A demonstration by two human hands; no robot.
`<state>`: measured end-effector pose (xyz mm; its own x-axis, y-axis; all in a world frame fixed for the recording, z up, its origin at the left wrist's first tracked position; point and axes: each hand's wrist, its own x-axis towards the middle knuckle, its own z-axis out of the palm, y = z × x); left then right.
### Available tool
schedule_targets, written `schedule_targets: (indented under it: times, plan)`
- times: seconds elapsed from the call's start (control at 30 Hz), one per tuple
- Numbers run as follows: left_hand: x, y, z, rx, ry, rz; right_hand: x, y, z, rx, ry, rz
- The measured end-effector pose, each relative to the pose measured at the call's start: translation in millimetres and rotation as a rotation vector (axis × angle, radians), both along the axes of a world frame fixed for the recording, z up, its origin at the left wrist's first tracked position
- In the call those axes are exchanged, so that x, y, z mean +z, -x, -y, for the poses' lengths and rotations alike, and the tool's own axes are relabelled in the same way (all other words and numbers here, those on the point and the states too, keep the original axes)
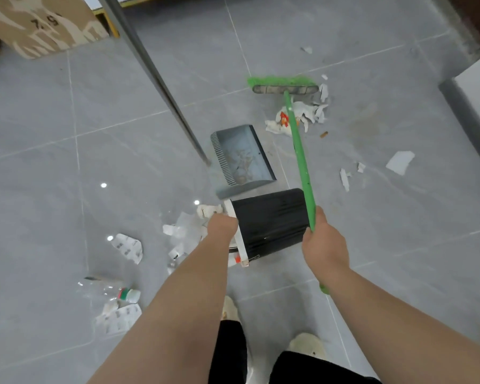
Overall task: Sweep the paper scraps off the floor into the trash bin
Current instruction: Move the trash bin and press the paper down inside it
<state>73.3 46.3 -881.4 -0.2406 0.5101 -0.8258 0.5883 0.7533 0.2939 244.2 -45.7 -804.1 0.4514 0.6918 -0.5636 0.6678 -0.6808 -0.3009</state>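
Several clusters of scraps (pixel 302 113), all torn paper, lie on the grey tiled floor (pixel 122 120). 1 heap sits just beside the head of the broom (pixel 300 151), loose bits lie off to our right, and more lie by the mouth of the bin (pixel 269 223), which is on its side near our feet. Our right hand (pixel 323 241) is clenched around the green broom handle near its upper end, and the head rests on the floor well ahead of us. Our left hand (pixel 222 225) is at the bin's white rim. Its fingers are out of sight past the knuckles, so we cannot tell whether it grips the rim or only touches it.

We judge the scraps to be very light and limp, likely to flutter or skid on the glossy tile, so short low strokes should suit them better than hard flicks. The broom looks light and stiff, and a 2nd hold lower on the handle would steady it. The bin, lined with a black bag, probably slides easily and is best held by its rim. The dustpan (pixel 241 159) lies flat between bin and heap.

The bin's inside is hidden from us. Our left forearm covers some of the scraps, the dustpan's long handle runs out of the top edge, and a clear bottle (pixel 129 295) at lower left is hard to make out.
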Motion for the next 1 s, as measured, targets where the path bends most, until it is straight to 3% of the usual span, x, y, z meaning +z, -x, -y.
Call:
schedule_targets:
  times: [0.2, 0.37, 0.6, 1.0]
  plan:
    - [-51.7, -10.4, 17.9, 0.040, -0.008, 0.033, -39.4, -1.8, 15.8, -0.031, -0.027, -0.011]
    - [-53.0, -28.1, 27.9, -0.151, -0.095, -0.079, -36.5, -13.7, 29.3, 0.001, -0.001, 0.009]
    - [-19.7, -72.4, 37.8, -0.418, -0.250, -0.060, -5.6, -38.0, 40.4, 0.026, 0.016, 0.033]
    - [12.4, -186.1, 67.8, -1.433, -0.407, -0.203, 26.6, -134.1, 50.6, -0.036, 0.048, 0.170]
